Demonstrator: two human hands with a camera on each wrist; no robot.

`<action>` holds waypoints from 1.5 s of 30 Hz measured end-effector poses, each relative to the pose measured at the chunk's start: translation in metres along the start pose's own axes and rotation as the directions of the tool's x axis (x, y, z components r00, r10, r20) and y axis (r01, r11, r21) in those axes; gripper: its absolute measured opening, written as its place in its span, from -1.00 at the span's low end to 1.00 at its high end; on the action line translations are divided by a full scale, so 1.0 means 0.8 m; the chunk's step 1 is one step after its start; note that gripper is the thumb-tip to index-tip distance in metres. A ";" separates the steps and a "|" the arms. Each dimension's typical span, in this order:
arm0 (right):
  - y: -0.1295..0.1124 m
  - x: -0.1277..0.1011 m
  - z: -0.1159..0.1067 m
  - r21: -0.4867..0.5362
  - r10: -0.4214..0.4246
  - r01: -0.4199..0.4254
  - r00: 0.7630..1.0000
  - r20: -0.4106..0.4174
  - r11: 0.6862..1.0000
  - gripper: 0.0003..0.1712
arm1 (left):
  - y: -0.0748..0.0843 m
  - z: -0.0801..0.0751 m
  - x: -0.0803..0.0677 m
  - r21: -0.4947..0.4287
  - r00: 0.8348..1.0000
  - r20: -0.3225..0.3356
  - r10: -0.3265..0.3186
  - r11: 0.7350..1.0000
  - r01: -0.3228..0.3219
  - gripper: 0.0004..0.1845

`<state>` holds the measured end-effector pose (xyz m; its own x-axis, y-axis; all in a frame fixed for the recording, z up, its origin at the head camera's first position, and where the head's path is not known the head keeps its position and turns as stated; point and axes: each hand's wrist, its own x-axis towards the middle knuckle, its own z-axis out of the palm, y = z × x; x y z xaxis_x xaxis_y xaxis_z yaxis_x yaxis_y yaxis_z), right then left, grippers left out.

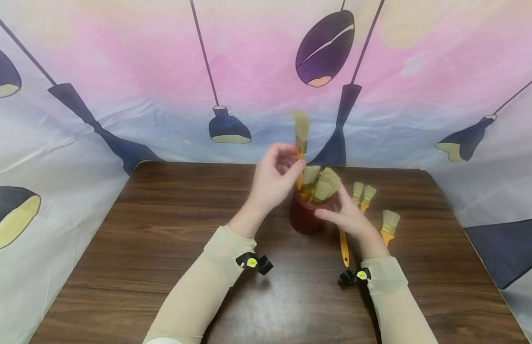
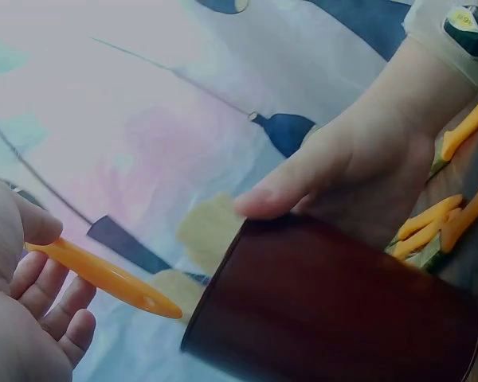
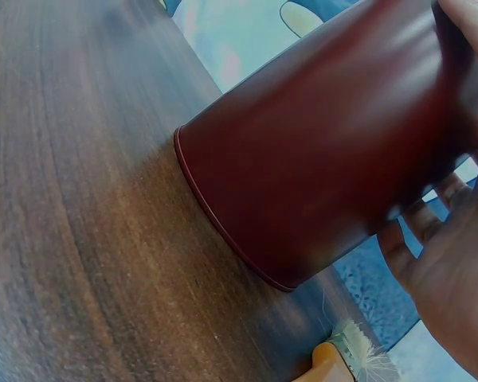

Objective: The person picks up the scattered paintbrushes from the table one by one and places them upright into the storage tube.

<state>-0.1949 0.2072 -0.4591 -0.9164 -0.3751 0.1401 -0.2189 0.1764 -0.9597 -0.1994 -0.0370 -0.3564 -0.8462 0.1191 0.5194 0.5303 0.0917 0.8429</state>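
Paintbrush (image 1: 301,138) with an orange handle and pale bristles is held upright above a dark red cup (image 1: 306,217), bristles pointing up. The person's left hand (image 1: 272,179) pinches its handle between thumb and curled fingers; in the left wrist view the handle's tip, with its hanging hole, pokes out past the fingers and sits just beside the cup's rim, apart from it.

The cup stands on a brown wooden table (image 1: 163,248), toward the far edge and near the middle. Several more brushes (image 1: 324,184) stand inside it with their pale bristles sticking up over the rim. The right hand (image 1: 349,217) steadies the cup from its right side, thumb lying across the rim and fingers wrapped around the wall, as the right wrist view shows close up.

Three loose brushes (image 1: 388,224) lie flat on the table just right of the cup, partly hidden behind the right hand. Both arms wear beige sleeves.

A printed cloth backdrop (image 1: 249,62) in pink and pale blue, patterned with dark hanging lamps, surrounds the table on three sides.
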 end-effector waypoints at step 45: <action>0.002 0.002 -0.001 0.038 -0.030 0.030 1.000 0.008 0.999 0.23 | -0.053 0.007 -0.045 0.300 0.997 0.070 -0.018 0.954 -0.004 -0.54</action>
<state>-0.1970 0.2078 -0.4601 -0.9068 -0.3872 0.1668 -0.2331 0.1310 -0.9636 -0.1907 -0.0396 -0.4115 -0.8499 0.1865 0.4928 0.5248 0.3841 0.7597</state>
